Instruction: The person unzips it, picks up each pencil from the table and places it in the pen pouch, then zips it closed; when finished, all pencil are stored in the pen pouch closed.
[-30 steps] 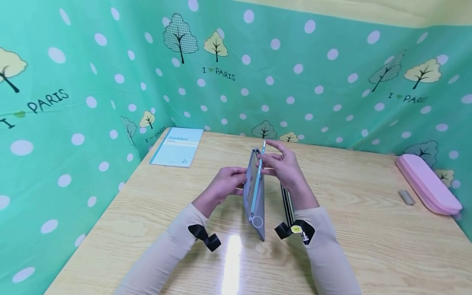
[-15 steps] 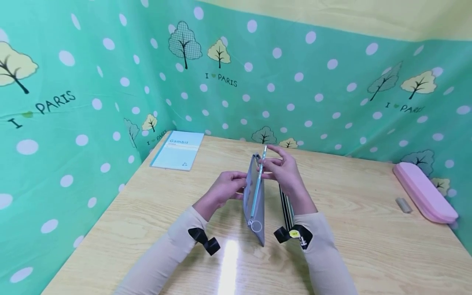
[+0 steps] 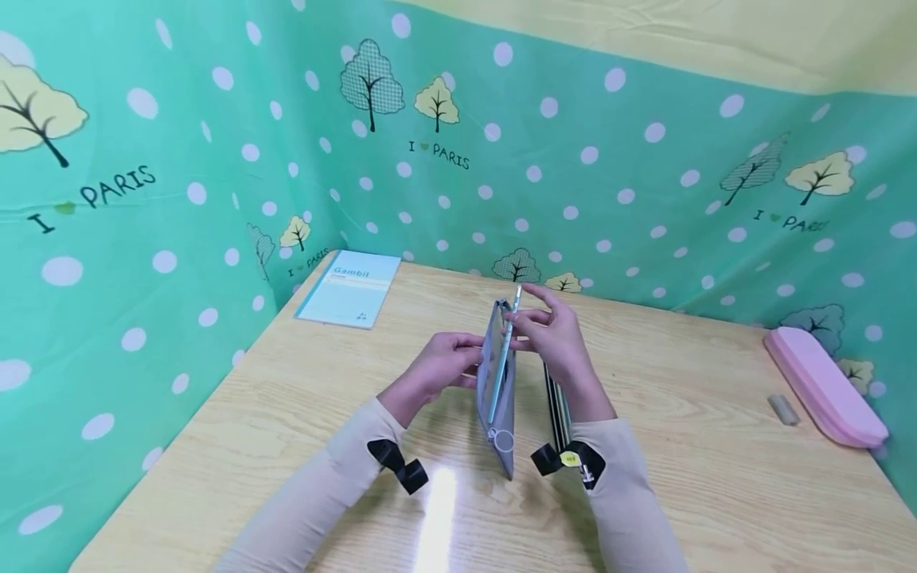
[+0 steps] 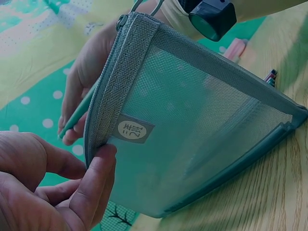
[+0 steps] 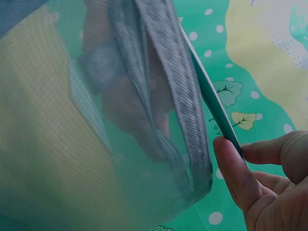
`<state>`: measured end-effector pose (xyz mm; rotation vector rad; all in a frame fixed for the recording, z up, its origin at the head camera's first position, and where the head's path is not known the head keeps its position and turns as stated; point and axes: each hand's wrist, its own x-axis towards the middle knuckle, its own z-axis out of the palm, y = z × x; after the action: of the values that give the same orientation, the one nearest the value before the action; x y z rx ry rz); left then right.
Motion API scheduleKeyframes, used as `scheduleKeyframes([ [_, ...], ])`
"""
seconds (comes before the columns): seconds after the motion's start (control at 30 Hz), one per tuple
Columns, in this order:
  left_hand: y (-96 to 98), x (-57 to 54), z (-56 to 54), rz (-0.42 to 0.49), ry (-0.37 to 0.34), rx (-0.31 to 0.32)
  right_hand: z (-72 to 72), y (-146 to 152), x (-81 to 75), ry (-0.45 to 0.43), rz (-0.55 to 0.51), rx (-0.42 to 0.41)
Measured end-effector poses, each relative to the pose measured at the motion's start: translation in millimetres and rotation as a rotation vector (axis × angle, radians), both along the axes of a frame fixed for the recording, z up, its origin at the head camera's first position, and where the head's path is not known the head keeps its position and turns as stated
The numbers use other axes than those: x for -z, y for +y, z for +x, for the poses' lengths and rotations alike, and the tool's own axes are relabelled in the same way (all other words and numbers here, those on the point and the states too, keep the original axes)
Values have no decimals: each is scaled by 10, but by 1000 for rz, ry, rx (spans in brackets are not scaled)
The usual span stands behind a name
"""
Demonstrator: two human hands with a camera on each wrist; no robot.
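Right fingers (image 5: 236,174), nearly together, are pinching the blue stick (image 3: 502,370) along the mouth of the grey pouch (image 4: 192,125); left fingers (image 4: 97,179) are pinching the pouch's nine-o'clock rim. Almost nothing is changing, suggesting alignment.

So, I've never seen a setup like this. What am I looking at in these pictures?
There's no machine here, just a person's two bare hands. The wide picture is taken from the person's head, looking down; the two close-ups are taken from the left and right wrists.

The left hand holds a gray mesh pouch. The right hand pinches a thin blue stick close to the pouch; I can't tell whether it's a pencil or a ruler.

On the wooden table lie a notebook, some pens or pencils, a pink case and a small gray block, perhaps an eraser.
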<state>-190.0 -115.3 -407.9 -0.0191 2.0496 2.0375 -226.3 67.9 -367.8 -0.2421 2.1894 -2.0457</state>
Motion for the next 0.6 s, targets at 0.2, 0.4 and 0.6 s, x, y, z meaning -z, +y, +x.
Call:
scheduleKeyframes([
  [0.2, -7, -19, -12, -4, 13, 2, 16, -10, -30, 19, 38, 5],
  [0.4, -11, -28, -7, -12, 7, 0, 25, -9, -16, 36, 79, -3],
  [0.6, -6, -18, -7, -16, 0, -5, 34, -11, -6, 44, 105, -25],
])
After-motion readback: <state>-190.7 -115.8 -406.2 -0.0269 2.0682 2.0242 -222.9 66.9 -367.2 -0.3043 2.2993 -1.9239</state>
